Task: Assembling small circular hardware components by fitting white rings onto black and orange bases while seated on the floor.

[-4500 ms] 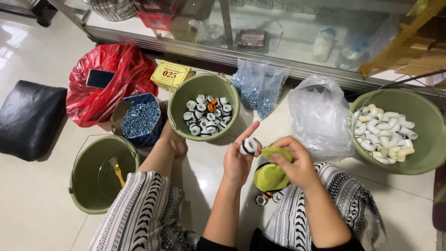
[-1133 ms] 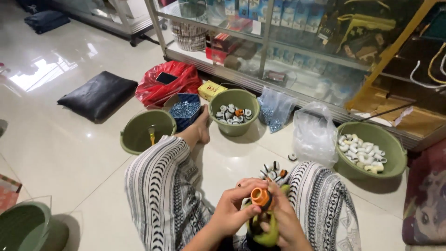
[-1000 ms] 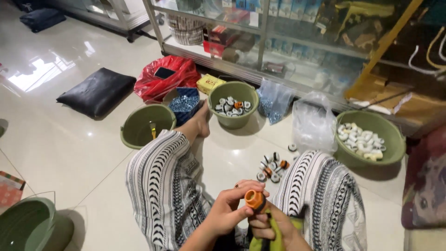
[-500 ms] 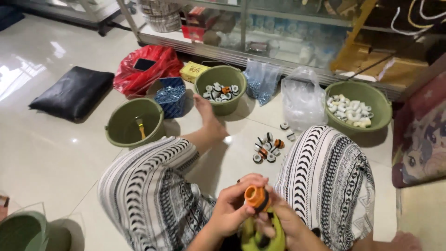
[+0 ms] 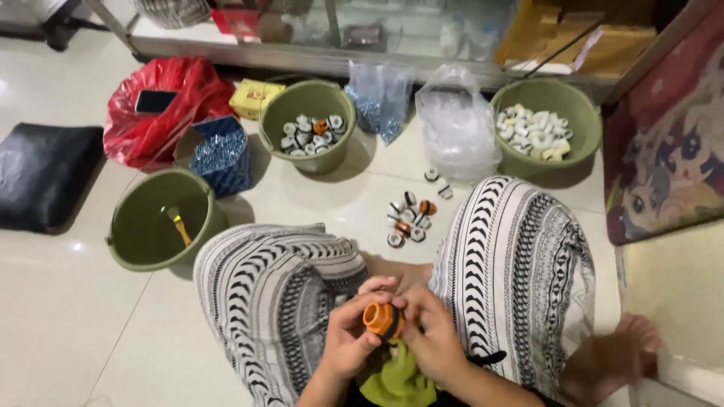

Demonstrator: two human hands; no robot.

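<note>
Your left hand [image 5: 348, 343] and right hand [image 5: 431, 341] both pinch the orange ring fitting [image 5: 381, 319] over your lap, above a green cloth [image 5: 392, 380]. A small cluster of loose fittings [image 5: 408, 218] on the floor looks left to do, while the middle green bucket [image 5: 308, 125] already holds a batch.

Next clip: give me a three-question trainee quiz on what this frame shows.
1. True or false: both hands grip the orange fitting.
2. Which tub holds a lone yellow-handled tool? A) the left tub B) the middle tub C) the right tub
3. What lies on the floor between the knees?

Key: 1 true. 2 A. 3 A cluster of small round parts.
</note>
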